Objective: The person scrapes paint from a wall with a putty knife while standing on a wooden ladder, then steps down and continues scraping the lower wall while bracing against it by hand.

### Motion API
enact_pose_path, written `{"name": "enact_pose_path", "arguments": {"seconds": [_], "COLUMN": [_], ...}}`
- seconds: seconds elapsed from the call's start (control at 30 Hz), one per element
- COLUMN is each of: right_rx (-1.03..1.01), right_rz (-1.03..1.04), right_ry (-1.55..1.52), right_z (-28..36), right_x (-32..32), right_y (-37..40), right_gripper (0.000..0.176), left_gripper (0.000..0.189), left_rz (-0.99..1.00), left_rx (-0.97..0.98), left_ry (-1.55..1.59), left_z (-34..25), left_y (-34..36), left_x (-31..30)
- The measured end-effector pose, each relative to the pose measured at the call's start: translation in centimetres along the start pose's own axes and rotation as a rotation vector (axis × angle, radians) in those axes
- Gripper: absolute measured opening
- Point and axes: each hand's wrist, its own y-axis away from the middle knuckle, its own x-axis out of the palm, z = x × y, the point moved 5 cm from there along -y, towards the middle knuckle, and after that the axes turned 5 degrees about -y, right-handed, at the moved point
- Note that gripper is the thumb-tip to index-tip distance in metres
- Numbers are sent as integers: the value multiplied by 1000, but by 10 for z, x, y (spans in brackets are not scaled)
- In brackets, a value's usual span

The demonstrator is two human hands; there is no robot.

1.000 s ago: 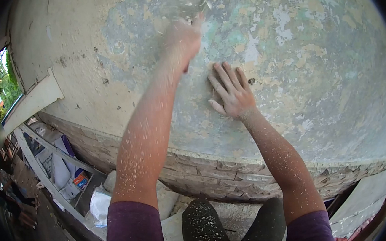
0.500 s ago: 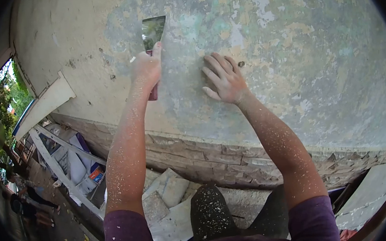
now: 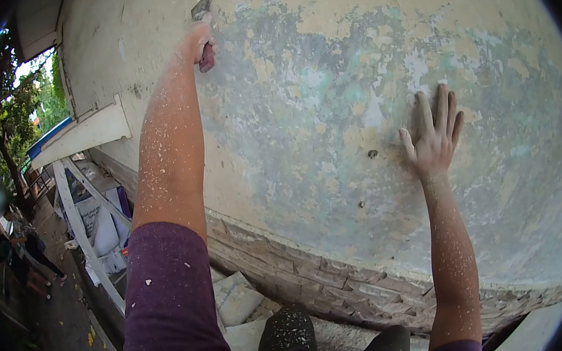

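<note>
My left hand (image 3: 200, 41) is closed round the dark red handle of a scraper (image 3: 201, 7), high on the wall at the upper left. The scraper's grey blade points up against the pale plaster. My right hand (image 3: 435, 138) lies on the wall (image 3: 304, 140) with its fingers spread, holding nothing. Around it the wall shows patchy grey, green and cream paint. White flakes speckle both forearms and the purple sleeves.
A rough stone ledge (image 3: 330, 273) runs along the wall's base. A pale wooden frame (image 3: 82, 223) stands at the left beside bags and boards. Two people (image 3: 23, 251) stand on the path at the far left. Stone slabs (image 3: 237, 298) lie below.
My left hand has moved up the wall with the scraper, whose blade now appears smaller and tilted. My right hand has moved right, its fingers now pointing up. The camera view has shifted.
</note>
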Motion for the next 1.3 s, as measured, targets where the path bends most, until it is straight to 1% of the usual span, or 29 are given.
{"name": "enact_pose_path", "arguments": {"seconds": [0.03,0.07,0.13,0.17,0.23,0.27,0.33,0.37,0.43,0.47,0.53,0.6,0.63,0.67,0.73,0.77,0.83,0.87,0.9,1.0,1.07,1.13,1.17,1.23,1.3], "right_rx": [1,-6,-14,-7,-8,-14,-26,-40,-45,-47,-54,-47,-56,-108,-217,-227,-220,-168,-179,-190,-182,-182,-178,-176,-197], "right_rz": [-5,-11,-16,7,7,-4,-24,-39,-50,-26,0,64,58,98,146,130,146,164,160,136,144,148,150,148,147], "right_ry": [-7,-15,-18,-30,5,26,22,22,18,28,53,142,146,101,49,55,117,125,132,107,108,106,98,103,111], "right_z": [-2,-1,1,0,1,2,2,2,2,3,5,11,19,32,60,72,92,99,98,97,96,96,97,98,100], "right_x": [2,1,0,1,2,3,4,3,5,4,2,6,7,11,18,22,32,31,31,35,34,33,33,31,31], "right_y": [-3,-2,1,2,2,3,3,2,-1,0,0,-4,-8,-16,-48,-67,-97,-100,-100,-96,-97,-97,-97,-96,-95], "right_gripper": [70,69,69,69,70,73,73,73,74,74,74,73,73,73,71,71,69,68,68,68,68,68,68,69,69], "left_gripper": [33,37,50,50,50,50,51,51,52,53,56,60,62,63,64,64,65,59,54,57,56,53,53,52,52], "left_rz": [-119,-238,-90,-87,-200,-203,-219,-226,-283,-238,-162,-102,-116,-135,-168,-179,-143,-183,-220,-201,-186,-241,-237,-139,-20], "left_rx": [-162,-341,-389,-414,-517,-515,-267,-254,-296,-267,-348,-405,-410,-410,-351,-308,-110,-165,-221,-197,-264,-370,-367,-353,166], "left_ry": [98,191,32,22,-78,-83,1,10,27,7,-76,-265,-295,-322,-241,-178,-140,-159,-179,-72,-100,-45,-51,-95,-148], "left_z": [-22,-22,14,22,19,14,-12,-18,-25,-18,-3,23,42,52,15,-1,-31,-45,-58,-45,-3,45,53,64,28], "left_y": [23,54,105,135,174,157,96,87,76,86,130,180,194,198,182,171,110,83,71,94,134,180,177,171,120], "left_x": [13,23,40,57,86,85,73,70,63,62,77,102,111,115,108,100,67,52,43,51,66,82,77,66,32]}}
